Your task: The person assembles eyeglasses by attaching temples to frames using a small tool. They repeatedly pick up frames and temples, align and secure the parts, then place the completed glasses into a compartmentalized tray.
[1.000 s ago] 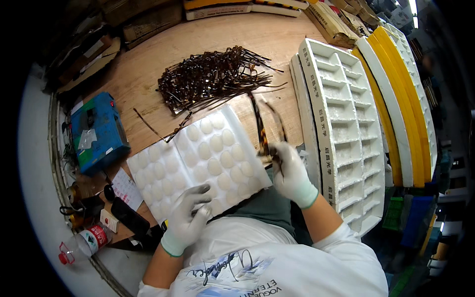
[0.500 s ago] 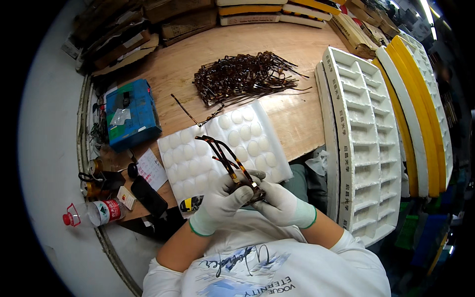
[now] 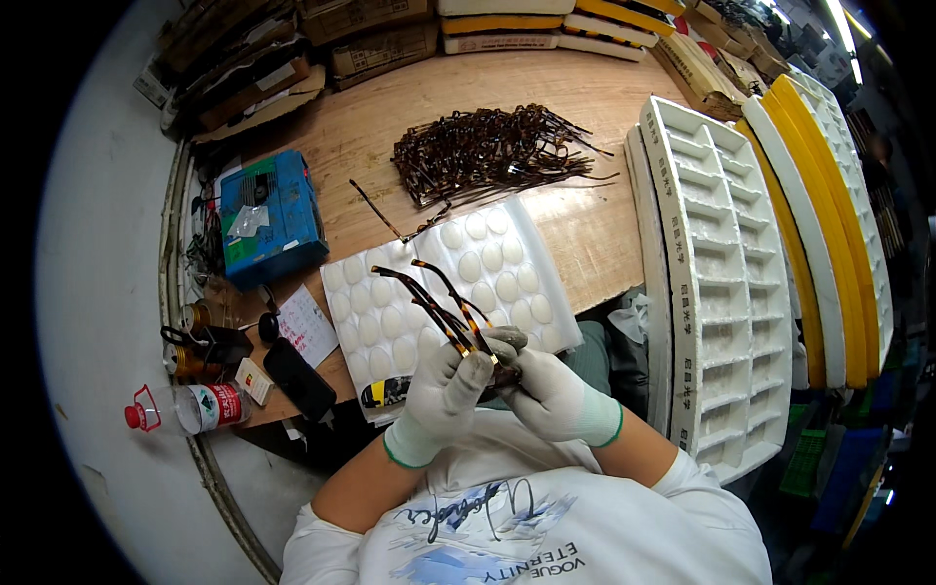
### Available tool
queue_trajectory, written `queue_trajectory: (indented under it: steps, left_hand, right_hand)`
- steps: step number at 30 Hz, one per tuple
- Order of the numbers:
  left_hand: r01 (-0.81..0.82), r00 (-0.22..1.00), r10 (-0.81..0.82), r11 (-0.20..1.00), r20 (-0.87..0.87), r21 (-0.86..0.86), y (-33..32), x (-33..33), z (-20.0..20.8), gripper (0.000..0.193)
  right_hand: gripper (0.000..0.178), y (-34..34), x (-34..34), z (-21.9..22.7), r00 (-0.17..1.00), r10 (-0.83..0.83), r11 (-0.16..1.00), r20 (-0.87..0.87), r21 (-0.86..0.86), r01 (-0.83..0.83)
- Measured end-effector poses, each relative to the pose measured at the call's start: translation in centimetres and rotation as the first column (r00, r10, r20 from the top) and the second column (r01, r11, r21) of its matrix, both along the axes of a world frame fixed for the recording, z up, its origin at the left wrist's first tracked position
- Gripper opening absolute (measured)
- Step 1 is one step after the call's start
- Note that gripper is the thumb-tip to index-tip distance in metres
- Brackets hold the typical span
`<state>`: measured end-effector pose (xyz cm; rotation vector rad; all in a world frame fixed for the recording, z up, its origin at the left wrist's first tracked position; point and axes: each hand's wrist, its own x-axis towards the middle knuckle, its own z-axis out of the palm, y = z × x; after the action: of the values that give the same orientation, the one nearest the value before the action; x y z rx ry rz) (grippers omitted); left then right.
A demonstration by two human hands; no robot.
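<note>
Both of my hands wear white work gloves with green cuffs. Between them is at least one tortoiseshell eyeglass frame, its brown arms pointing up and away from me. My left hand is closed around the frame's near end, thumb on top by the hinge. My right hand grips its right side, with fingertips near the front rims. The gloves hide most of the front. Just beyond lies a sheet of oval white pads. Another eyeglass frame rests at the sheet's far edge.
A heap of brown eyeglass frames covers the table's middle. At left are a blue box, a black phone and a plastic bottle. White compartment trays stand upright at right. Cardboard boxes line the back.
The eyeglass frame has turned slightly in my hands, and its arms now show wider apart. My left hand has shifted a little to the right. The whole view has moved slightly.
</note>
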<state>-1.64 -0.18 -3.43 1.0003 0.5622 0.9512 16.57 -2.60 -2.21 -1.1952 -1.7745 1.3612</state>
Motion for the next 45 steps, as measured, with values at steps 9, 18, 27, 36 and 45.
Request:
queue_trajectory:
  steps: [9, 18, 27, 36, 45]
  left_hand:
    - [0.007, 0.953, 0.063, 0.974, -0.296, 0.228, 1.2, 0.8, 0.0, 0.090]
    - [0.054, 0.921, 0.007, 0.988, -0.390, 0.146, 2.8, 2.3, -3.4, 0.081]
    - [-0.121, 0.782, 0.084, 0.992, -0.618, -0.018, 3.3, 1.6, -3.9, 0.090]
    - [-0.149, 0.772, 0.067, 0.986, -0.632, -0.077, 4.5, 4.0, -4.9, 0.087]
    - [-0.104, 0.791, 0.027, 0.990, -0.611, -0.091, 4.5, 4.8, -6.3, 0.084]
  right_hand:
    - [0.049, 1.3, 3.1, 1.6, 0.991, -0.115, 0.955, 0.062, 0.281, 0.093]
    - [0.043, 11.8, 23.4, 2.5, 0.629, -0.637, 0.691, 0.445, 0.692, 0.210]
    - [0.041, 27.5, 40.8, -2.5, 0.197, -0.773, 0.624, 0.603, 0.778, 0.071]
    - [0.059, 31.9, 43.7, -4.0, 0.115, -0.438, 0.899, 0.892, 0.436, 0.042]
    - [0.084, 33.1, 42.2, -4.5, 0.152, -0.285, 0.935, 0.946, 0.240, 0.261]
